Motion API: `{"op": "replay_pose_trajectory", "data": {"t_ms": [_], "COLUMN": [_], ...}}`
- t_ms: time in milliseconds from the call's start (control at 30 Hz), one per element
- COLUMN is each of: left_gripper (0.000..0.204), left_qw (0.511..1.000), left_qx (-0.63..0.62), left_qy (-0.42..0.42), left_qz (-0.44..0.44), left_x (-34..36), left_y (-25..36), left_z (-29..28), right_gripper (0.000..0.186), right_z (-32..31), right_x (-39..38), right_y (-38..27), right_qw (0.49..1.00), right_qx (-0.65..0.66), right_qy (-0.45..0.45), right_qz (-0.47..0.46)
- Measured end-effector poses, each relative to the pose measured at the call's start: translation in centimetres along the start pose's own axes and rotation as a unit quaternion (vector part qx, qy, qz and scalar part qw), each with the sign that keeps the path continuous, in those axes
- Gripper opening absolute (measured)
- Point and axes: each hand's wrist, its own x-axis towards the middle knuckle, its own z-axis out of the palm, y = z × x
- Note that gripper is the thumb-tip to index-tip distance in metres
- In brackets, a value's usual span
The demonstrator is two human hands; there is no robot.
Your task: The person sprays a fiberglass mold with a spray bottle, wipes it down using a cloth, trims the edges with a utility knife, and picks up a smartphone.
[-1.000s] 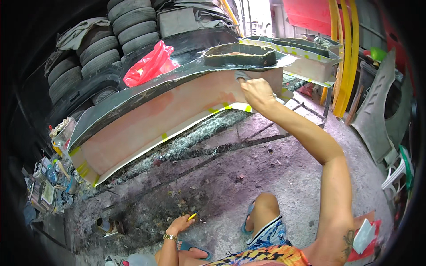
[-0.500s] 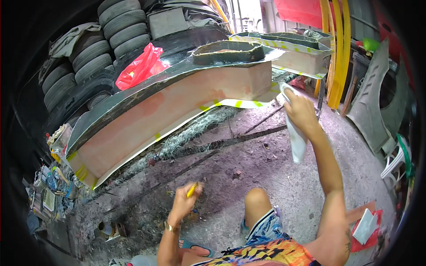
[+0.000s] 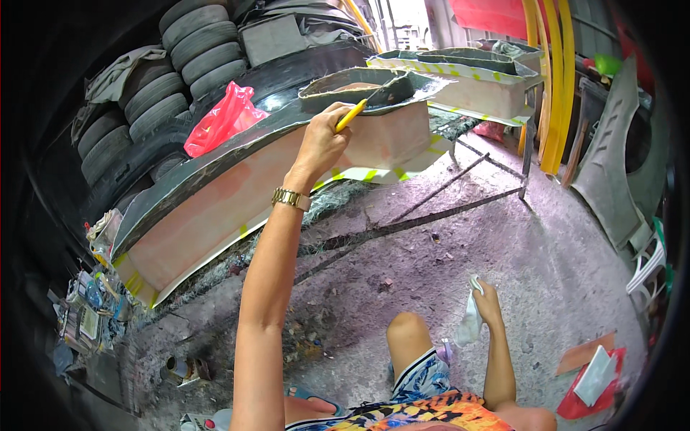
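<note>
My left hand, wearing a gold-coloured wristwatch, is stretched forward and closed round a slim yellow-handled tool. The tool slants up to the right, in front of the raised oval collar of a long curved moulded piece; whether it touches the collar I cannot tell. That piece has a dark, rough-edged top, a pale pinkish side and yellow-green tape along its lower edge. Low at the right, beside my knee, my right hand grips a white cloth that hangs down.
A red plastic bag rests on the moulded piece. Beyond stands a similar taped piece, above a dark metal frame. Stacked tyres rise at the back left. On the right are yellow strips, a grey fender-like panel and a white board.
My left hand has reached up and forward with the yellow-handled tool to the collar. My right hand has dropped from near the moulded piece's right end toward my knee, still holding the cloth.
</note>
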Motion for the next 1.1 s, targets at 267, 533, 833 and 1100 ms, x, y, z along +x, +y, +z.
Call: {"op": "replay_pose_trajectory", "data": {"t_ms": [267,533,833,1100], "left_gripper": [0.045,0.050,0.050,0.048], "left_qw": [0.999,0.997,0.998,0.997], "left_qx": [-0.025,-0.003,-0.020,-0.016], "left_qy": [0.042,0.067,0.055,0.075], "left_qz": [0.006,0.036,0.001,0.008], "left_x": [-0.6,-0.8,-0.8,-1.0], "left_y": [0.0,0.1,-0.4,-0.2], "left_z": [1.0,1.5,1.6,1.8], "right_gripper": [0.035,0.036,0.041,0.037], "right_z": [0.9,2.5,3.8,5.2], "right_x": [1.1,1.5,-0.8,-1.8], "right_y": [0.5,-0.1,1.6,4.1], "right_qw": [0.998,0.997,0.997,0.992], "right_qx": [0.008,0.007,-0.027,-0.036], "right_qy": [-0.013,-0.044,-0.033,-0.073], "right_qz": [0.053,0.055,0.061,0.095]}}
